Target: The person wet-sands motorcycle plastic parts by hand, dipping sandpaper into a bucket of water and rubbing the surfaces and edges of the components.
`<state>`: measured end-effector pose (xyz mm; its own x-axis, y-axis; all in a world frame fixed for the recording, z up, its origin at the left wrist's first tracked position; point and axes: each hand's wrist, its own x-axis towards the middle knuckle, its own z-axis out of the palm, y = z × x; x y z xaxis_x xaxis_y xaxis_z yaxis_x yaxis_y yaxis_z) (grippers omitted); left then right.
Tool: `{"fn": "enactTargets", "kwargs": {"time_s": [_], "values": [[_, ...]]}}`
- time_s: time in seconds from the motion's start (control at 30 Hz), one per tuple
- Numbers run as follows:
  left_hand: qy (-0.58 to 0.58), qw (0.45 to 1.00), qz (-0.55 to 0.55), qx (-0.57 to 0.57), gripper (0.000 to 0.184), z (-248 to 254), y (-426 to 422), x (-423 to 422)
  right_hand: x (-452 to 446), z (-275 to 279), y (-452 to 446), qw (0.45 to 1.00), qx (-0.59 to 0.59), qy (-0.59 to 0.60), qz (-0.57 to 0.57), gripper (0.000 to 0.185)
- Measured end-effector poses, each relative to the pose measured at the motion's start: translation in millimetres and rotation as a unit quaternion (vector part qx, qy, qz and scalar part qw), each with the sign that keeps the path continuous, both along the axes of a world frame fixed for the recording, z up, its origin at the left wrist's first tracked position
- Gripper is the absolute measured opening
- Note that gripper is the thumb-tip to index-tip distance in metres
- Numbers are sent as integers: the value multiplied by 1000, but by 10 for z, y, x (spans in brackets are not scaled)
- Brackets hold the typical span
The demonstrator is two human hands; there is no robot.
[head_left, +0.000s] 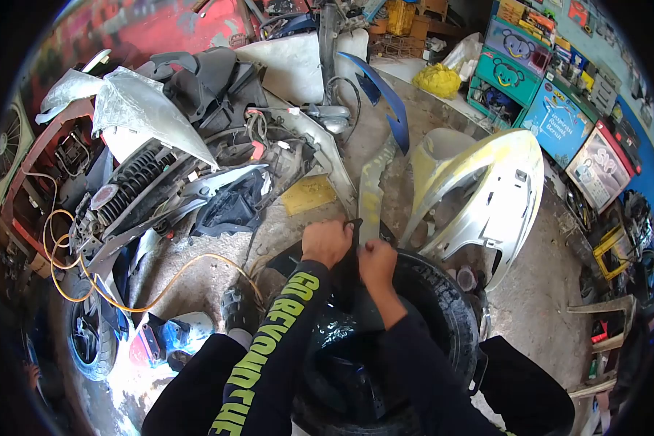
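Note:
My left hand is closed around the upper end of a dark plastic panel, its thumb near the edge. Close beside it on the right, my right hand is curled into a fist against the panel; its fingers hide whatever is in it. Beneath both hands is a large black tub between my knees, with dark liquid glinting inside and dark parts low in it. A long grey, yellow-patched strip panel extends away from just beyond my right hand.
A white and yellowish motorcycle fairing stands at right. A blue curved panel is beyond. At left are a partly stripped motorcycle, an orange hose and a wheel. Green drawers stand at the back right.

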<state>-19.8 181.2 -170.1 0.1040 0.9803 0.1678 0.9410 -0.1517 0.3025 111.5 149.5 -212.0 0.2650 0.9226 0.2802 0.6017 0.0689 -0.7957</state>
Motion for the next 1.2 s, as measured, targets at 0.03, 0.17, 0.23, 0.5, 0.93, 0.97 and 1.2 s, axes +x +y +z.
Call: {"fn": "enactTargets", "kwargs": {"time_s": [0.03,0.17,0.23,0.5,0.93,0.97,1.2], "values": [[-2,1000,0,6,36,2,0,-3,-17,19,79,1000,8,12,-3,14],[11,1000,8,16,35,1,20,-7,22,24,-264,998,29,-63,0,15],[8,1000,9,15,36,23,6,-5,128,-44,-534,996,-39,54,58,16],[1,999,11,47,37,-57,3,5,920,-1097,-695,945,-292,143,24,11],[4,999,13,36,36,-52,-8,11,339,190,-425,929,-144,309,143,14],[8,999,18,34,36,-31,-9,13,301,239,-423,959,-130,221,120,13],[8,999,26,23,37,-31,5,-1,160,-139,-583,949,-162,264,59,11]]}}
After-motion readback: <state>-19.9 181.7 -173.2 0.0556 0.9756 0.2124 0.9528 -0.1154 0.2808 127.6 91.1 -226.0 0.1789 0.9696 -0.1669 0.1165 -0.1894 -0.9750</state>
